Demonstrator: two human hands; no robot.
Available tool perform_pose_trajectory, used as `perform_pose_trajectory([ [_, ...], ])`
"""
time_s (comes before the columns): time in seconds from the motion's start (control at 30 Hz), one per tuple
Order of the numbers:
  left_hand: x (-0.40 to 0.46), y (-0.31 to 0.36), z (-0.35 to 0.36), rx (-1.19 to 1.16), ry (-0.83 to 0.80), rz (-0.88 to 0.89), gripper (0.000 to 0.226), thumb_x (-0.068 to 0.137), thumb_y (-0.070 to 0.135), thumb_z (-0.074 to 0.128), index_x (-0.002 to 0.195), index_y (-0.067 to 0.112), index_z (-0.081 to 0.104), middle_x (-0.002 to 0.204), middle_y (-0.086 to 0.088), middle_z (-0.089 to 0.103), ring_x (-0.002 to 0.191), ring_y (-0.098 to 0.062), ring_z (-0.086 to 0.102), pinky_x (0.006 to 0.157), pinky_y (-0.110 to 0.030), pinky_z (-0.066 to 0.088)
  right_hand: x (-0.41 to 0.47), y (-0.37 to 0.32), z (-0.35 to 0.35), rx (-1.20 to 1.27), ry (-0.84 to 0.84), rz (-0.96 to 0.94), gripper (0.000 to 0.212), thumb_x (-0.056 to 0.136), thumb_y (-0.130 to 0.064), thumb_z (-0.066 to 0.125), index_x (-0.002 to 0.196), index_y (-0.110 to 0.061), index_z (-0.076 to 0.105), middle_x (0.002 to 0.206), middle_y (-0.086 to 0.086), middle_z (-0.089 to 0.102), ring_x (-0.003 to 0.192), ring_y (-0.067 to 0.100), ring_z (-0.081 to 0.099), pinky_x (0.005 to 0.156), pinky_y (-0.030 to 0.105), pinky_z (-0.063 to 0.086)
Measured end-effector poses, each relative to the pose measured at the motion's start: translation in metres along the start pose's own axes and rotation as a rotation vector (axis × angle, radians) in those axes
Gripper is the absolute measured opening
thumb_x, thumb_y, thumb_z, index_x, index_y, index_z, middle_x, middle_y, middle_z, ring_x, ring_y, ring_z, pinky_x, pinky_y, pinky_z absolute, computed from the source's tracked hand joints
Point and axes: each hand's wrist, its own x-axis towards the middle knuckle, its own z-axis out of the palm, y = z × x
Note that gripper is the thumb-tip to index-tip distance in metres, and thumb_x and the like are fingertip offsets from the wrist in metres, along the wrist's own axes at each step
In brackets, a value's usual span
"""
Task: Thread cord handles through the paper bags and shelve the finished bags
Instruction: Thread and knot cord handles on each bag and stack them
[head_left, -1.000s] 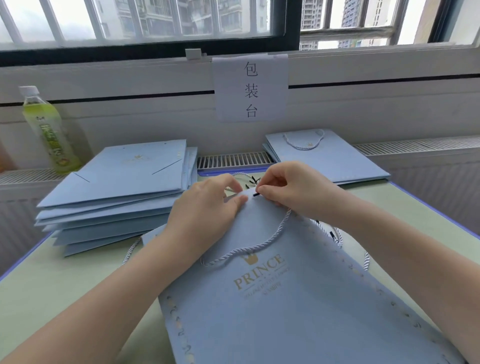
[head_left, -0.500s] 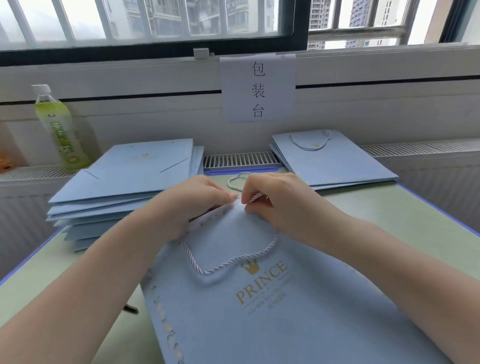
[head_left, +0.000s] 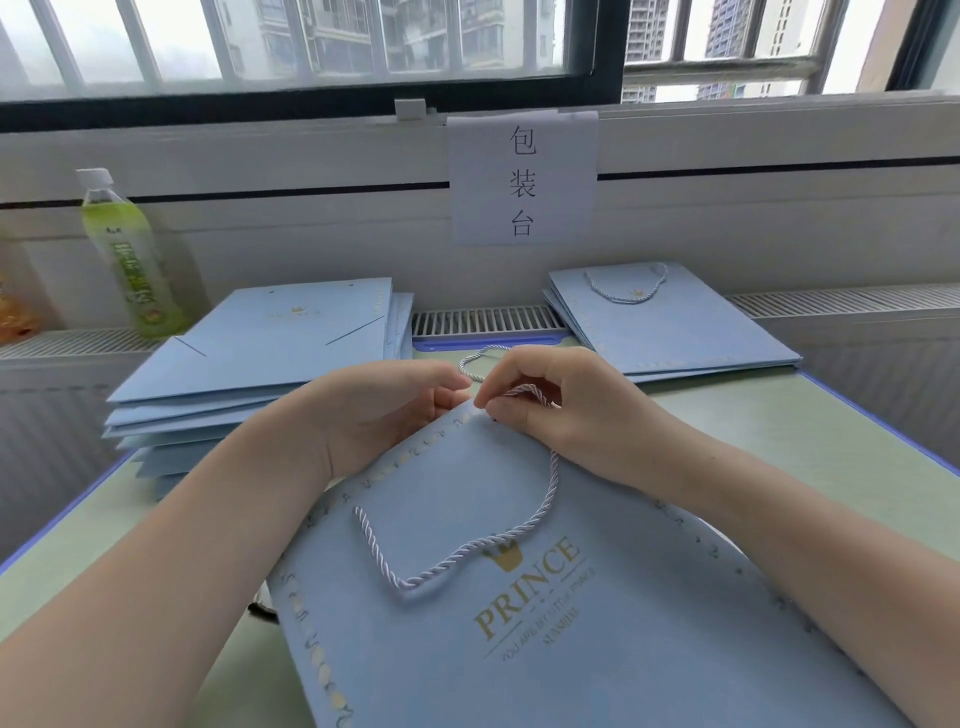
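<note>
Head view shows the bag (head_left: 519, 623) lying flat on the table (head_left: 810, 441) in front of me, its top edge pointing away from me, toward the window. My right hand (head_left: 566, 410) pinches the cord (head_left: 550, 493) just at that top edge, fingers (head_left: 498, 397) curled narrow around a small loop of it. My left hand (head_left: 384, 415) curls over the bag's rim beside it, fingertips touching the edge to steady the paper. From my right fingers the cord runs down across the bag's face and curves back up to its left side. A second loop of cord (head_left: 478, 358) shows just beyond my hands.

I judge I am mid-threading, working the cord end through a hole near the rim; the hole itself is hidden under my fingers. Next calls for pulling the end through while the left hand keeps the rim still, then securing it, though I cannot tell how it fastens.

Unthreaded bags (head_left: 249, 364) are stacked at far left, finished bags (head_left: 675, 322) at far right, one cord handle visible on top.
</note>
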Motion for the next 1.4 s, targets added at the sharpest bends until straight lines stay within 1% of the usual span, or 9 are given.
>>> perform_pose_trajectory([
  [0.17,-0.003,-0.001,-0.004,-0.257,-0.146,0.035,0.024,0.079,0.015,0.057,0.096,0.002,0.069,0.09,-0.014,0.069,0.07,-0.023,0.068,0.066,-0.029,0.058,-0.002,-0.002,-0.004,-0.023,0.023,-0.009,0.01,0.089,-0.008,0.062,0.091,-0.014,0.069,0.08,-0.02,0.062,0.075,-0.004,0.057,0.071,0.01,0.04],
  [0.33,0.0,-0.001,0.0,-0.135,-0.052,0.112,0.026,0.092,0.002,0.047,0.105,0.003,0.07,0.079,-0.006,0.07,0.053,-0.009,0.063,0.043,-0.012,0.046,-0.002,0.0,0.0,-0.078,0.031,-0.009,0.009,0.088,-0.009,0.062,0.092,-0.014,0.068,0.078,-0.007,0.064,0.067,0.004,0.054,0.062,0.016,0.04],
  [0.47,-0.003,-0.001,0.001,-0.019,0.027,0.178,0.021,0.09,0.009,0.057,0.103,0.0,0.07,0.078,-0.009,0.071,0.057,-0.013,0.066,0.049,-0.018,0.053,-0.001,-0.003,-0.003,0.087,0.092,0.061,0.013,0.09,-0.002,0.058,0.09,-0.011,0.067,0.073,0.007,0.064,0.065,0.021,0.057,0.064,0.03,0.047],
  [0.63,-0.004,-0.001,0.005,0.243,0.078,0.239,0.018,0.083,0.014,0.067,0.097,0.006,0.074,0.093,-0.012,0.072,0.076,-0.018,0.066,0.068,-0.024,0.055,0.005,-0.003,-0.014,0.868,0.341,0.371,0.018,0.096,-0.004,0.047,0.089,-0.008,0.063,0.058,-0.001,0.053,0.049,0.008,0.043,0.048,0.015,0.038],
  [0.73,0.0,-0.002,0.007,0.41,0.258,0.301,0.008,0.084,0.02,0.069,0.088,0.014,0.074,0.086,-0.007,0.071,0.076,-0.017,0.062,0.079,-0.03,0.05,0.009,-0.001,-0.022,1.084,0.497,0.397,0.019,0.097,-0.003,0.043,0.09,-0.008,0.06,0.056,0.0,0.047,0.04,0.006,0.03,0.038,0.014,0.027],
  [0.9,-0.001,-0.001,0.01,0.501,0.38,0.38,0.009,0.084,0.027,0.07,0.077,0.021,0.072,0.079,-0.001,0.07,0.072,-0.012,0.06,0.075,-0.024,0.047,0.006,-0.001,-0.023,0.871,0.55,0.358,0.02,0.097,-0.001,0.043,0.092,-0.011,0.06,0.062,-0.001,0.052,0.044,0.007,0.033,0.04,0.016,0.025],
  [1.13,-0.002,0.003,0.009,0.55,0.623,0.663,0.009,0.087,0.022,0.067,0.078,0.02,0.068,0.06,0.004,0.061,0.043,0.003,0.046,0.047,-0.008,0.035,0.008,0.004,-0.034,-0.028,0.539,0.352,0.015,0.099,-0.029,0.04,0.1,-0.017,0.05,0.084,-0.006,0.059,0.074,0.01,0.057,0.062,0.025,0.041],
  [1.27,-0.003,0.002,0.009,0.611,0.791,0.826,0.002,0.088,0.025,0.064,0.087,0.024,0.065,0.062,0.004,0.061,0.057,-0.011,0.051,0.063,-0.028,0.041,0.008,0.009,-0.049,-0.162,0.202,0.58,0.043,0.092,-0.054,0.043,0.099,-0.013,0.053,0.086,-0.004,0.059,0.069,0.013,0.053,0.058,0.023,0.036],
  [1.4,-0.006,0.0,0.013,0.79,0.923,0.884,0.008,0.091,0.027,0.059,0.097,0.023,0.062,0.069,0.007,0.061,0.071,-0.021,0.053,0.071,-0.037,0.045,0.004,0.008,-0.053,0.151,-0.13,0.736,0.094,0.056,-0.079,0.062,0.095,0.005,0.049,0.077,0.007,0.05,0.065,0.022,0.046,0.062,0.03,0.039],
])
